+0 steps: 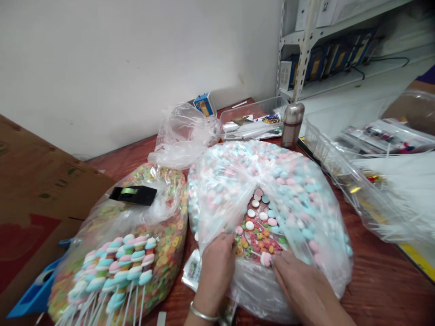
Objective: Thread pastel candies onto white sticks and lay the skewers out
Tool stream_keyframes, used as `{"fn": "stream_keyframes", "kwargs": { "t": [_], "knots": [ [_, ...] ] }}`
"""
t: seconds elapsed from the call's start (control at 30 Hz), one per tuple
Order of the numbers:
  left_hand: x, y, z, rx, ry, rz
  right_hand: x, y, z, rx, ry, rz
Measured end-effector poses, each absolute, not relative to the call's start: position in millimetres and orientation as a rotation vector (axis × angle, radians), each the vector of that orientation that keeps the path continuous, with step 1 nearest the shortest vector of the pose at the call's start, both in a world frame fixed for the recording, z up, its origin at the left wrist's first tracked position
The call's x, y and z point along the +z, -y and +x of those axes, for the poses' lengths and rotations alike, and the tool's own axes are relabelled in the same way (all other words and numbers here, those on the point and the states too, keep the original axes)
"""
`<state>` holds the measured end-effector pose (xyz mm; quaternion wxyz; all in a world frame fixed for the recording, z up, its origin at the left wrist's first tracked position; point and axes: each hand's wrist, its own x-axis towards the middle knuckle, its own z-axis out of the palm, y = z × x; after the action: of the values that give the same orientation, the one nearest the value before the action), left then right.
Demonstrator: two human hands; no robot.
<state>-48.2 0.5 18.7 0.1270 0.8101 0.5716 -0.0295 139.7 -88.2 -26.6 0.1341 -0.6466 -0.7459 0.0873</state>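
Note:
My left hand (219, 260) is closed at the near edge of a clear plastic bag's opening; what its fingers hold is hidden. At the right side of the opening, the fingertips of my right hand (295, 276) pinch a pink-and-white round candy piece (266, 259). A thin white stick (254, 253) runs from that piece towards my left hand. Between my hands lie small coloured rings (260, 240) and several loose white, pink and blue discs (250, 213). The large plastic bag (306, 203) around them is full of pastel pieces.
Finished-looking candy skewers (115, 267) lie on a bag of coloured rings (170, 235) at left, with a black object (133, 194) above them. Behind stand a metal flask (292, 124) and a clear tray (251, 120). A cardboard box (44, 176) borders the left; a plastic bin (356, 190) the right.

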Motion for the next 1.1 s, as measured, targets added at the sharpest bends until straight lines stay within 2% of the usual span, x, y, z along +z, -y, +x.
{"fn": "stream_keyframes", "kwargs": {
  "t": [0.4, 0.57, 0.77, 1.1],
  "knots": [
    [-0.1, 2.8, -45.8, 0.304, -1.535, 2.239, -26.8, 77.2, 132.1, 0.043, 2.214, -1.84],
    [-2.0, -0.3, -42.2, 0.564, -1.492, 1.687, -21.4, 80.2, 133.8, 0.029, 2.175, -1.824],
    [1.7, -4.1, -35.9, 0.592, -1.381, 1.181, -24.0, 78.5, 134.5, -0.021, 2.14, -1.794],
    [1.9, 0.0, -27.8, 0.637, -1.352, 1.046, -23.0, 80.1, 137.6, -0.021, 2.12, -1.755]
  ]
}}
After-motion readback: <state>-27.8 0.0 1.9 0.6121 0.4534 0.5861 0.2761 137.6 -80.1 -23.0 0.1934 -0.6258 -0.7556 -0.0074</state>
